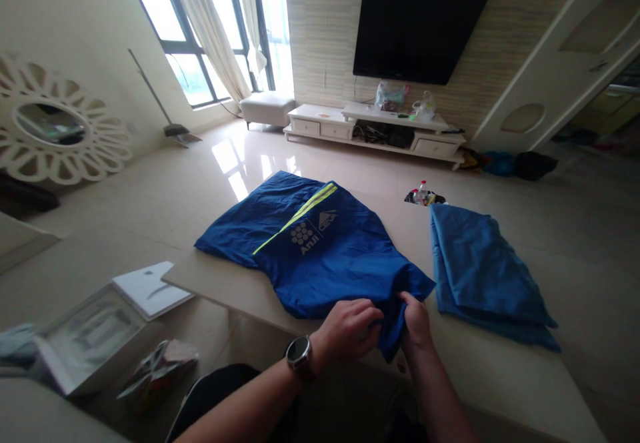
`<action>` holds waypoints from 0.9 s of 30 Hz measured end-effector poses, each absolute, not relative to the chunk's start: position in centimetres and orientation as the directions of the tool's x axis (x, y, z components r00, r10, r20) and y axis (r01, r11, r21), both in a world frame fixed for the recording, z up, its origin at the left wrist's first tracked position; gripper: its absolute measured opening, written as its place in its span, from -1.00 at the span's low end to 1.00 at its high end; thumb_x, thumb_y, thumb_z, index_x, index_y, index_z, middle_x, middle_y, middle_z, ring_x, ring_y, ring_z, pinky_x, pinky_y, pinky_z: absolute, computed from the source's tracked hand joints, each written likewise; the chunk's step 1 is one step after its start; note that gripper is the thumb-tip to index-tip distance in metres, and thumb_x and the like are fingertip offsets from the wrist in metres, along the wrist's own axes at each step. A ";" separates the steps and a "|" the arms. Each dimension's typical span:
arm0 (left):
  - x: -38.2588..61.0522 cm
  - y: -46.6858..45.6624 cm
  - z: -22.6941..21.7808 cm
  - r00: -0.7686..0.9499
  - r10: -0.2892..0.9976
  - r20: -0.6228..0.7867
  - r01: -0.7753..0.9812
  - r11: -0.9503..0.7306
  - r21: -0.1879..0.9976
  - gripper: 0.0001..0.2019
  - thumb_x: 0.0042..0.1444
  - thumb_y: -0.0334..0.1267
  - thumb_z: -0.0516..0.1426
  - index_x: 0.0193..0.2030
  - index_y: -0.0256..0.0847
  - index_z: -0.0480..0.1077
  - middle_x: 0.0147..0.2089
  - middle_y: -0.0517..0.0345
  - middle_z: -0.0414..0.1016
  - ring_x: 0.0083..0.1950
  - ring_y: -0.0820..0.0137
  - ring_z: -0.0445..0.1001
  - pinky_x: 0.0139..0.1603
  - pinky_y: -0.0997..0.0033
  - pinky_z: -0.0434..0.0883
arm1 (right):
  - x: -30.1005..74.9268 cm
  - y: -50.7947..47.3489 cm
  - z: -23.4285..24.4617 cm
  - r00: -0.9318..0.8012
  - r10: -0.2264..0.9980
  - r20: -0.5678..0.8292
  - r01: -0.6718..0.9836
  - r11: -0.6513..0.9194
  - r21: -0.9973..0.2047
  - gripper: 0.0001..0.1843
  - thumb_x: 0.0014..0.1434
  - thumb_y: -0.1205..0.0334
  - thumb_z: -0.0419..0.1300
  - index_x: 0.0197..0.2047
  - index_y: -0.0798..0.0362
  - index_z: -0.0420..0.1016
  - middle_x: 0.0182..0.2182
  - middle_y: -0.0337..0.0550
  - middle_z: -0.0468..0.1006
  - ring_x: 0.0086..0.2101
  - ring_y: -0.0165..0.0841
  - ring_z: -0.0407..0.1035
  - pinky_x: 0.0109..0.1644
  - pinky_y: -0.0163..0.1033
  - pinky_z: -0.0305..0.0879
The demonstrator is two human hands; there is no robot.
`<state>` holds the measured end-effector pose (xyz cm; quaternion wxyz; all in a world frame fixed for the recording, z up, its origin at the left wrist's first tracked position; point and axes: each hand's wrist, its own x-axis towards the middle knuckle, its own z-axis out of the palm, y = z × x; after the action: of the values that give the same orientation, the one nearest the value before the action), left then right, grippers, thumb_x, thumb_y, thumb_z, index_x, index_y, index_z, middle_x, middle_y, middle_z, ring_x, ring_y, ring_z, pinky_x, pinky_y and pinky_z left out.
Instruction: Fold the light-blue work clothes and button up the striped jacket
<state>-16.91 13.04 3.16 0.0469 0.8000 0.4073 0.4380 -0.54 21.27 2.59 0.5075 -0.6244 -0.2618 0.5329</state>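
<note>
A dark blue work jacket (345, 263), with a yellow-and-grey reflective stripe and printed logos, lies spread over the pale tabletop (225, 289). Its near right end is bunched between my two hands. My left hand (353, 326), below a wristwatch (299, 351), has curled fingers pressed together at the fabric's near edge. My right hand (416, 319) pinches the cloth, its thumb on top and the other fingers mostly hidden beneath. A corner of the jacket hangs down between the hands. To the right lies a folded lighter blue cloth (483, 266), apart from both hands.
Past the table's far edge, a bin (425, 196) holds bottles. An open white box (95, 336) and a plastic packet (160, 369) are at lower left. Further off stand a low TV cabinet (320, 119), a grey stool (267, 106) and a round mirror (50, 123).
</note>
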 end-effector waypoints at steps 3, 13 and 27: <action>-17.9 13.0 3.5 0.239 0.685 0.688 0.620 -0.653 0.435 -0.85 0.31 -0.39 0.05 -0.10 -0.20 0.43 -0.32 0.12 0.49 -0.34 0.42 0.43 -0.35 0.43 0.29 | 1.8 20.7 4.6 0.274 0.916 -0.292 -0.120 -0.269 -0.956 -0.72 -0.24 0.07 0.35 -0.43 0.04 0.58 -0.51 -0.25 0.62 -0.32 -0.19 0.54 -0.25 -0.17 0.49; -17.1 10.8 15.5 -0.174 0.838 0.518 0.279 -0.462 0.842 -0.90 0.23 -0.31 0.12 -0.24 -0.23 0.47 -0.39 0.22 0.46 -0.40 0.49 0.39 -0.34 0.51 0.33 | 9.4 8.0 22.1 -0.034 0.983 -0.183 -0.102 -0.185 -0.977 -0.43 -0.17 0.06 0.46 -0.02 0.01 0.68 -0.34 -0.17 0.71 -0.23 -0.08 0.59 -0.03 0.00 0.52; -0.9 -2.7 22.5 0.860 0.375 0.347 -0.243 -0.296 0.924 -0.53 0.23 -0.15 0.20 0.27 -0.08 0.51 0.21 0.07 0.59 0.18 0.19 0.56 0.18 0.27 0.50 | 17.6 -8.6 27.9 -0.837 0.471 -0.280 0.234 -0.155 -0.960 -0.48 -0.35 -0.06 0.58 -0.46 0.11 0.51 -0.52 -0.31 0.47 -0.51 -0.48 0.26 -0.41 -0.35 0.24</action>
<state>-0.87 -2.69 22.52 0.5915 0.7615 0.0432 0.2614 17.61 -8.58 27.95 0.0835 -0.2731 -0.6447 0.7091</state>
